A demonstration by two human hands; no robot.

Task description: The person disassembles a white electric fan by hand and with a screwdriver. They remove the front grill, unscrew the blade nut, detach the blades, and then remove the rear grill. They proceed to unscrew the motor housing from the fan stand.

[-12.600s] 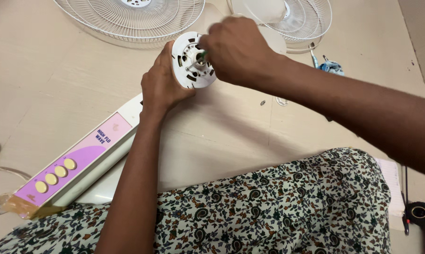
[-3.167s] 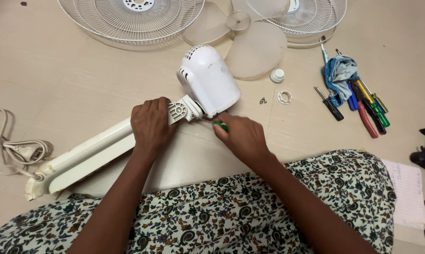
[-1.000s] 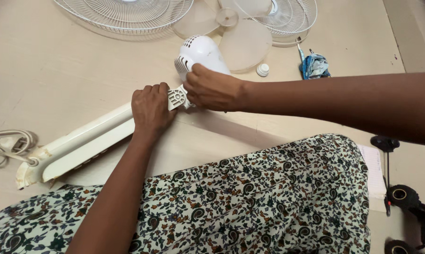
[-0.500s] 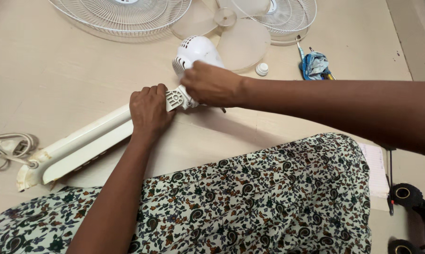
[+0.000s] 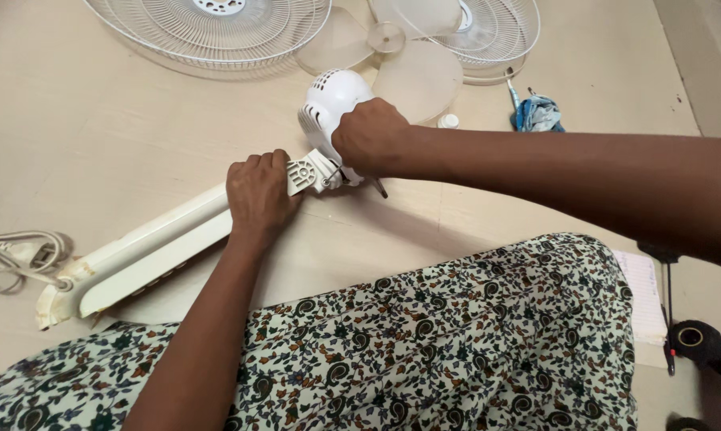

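- The left hand (image 5: 258,195) has its fingers wrapped around the white fan body (image 5: 149,251).
- The right hand (image 5: 370,137) has its fingers closed over the fan motor housing (image 5: 328,100), on the floor (image 5: 97,120).

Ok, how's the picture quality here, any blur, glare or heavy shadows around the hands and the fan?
Head view: even, soft light, no glare on the white motor housing; the left hand and right hand look sharp, no motion blur; a soft shadow falls on the floor under the right forearm; the wire guards are cut off at the top edge.
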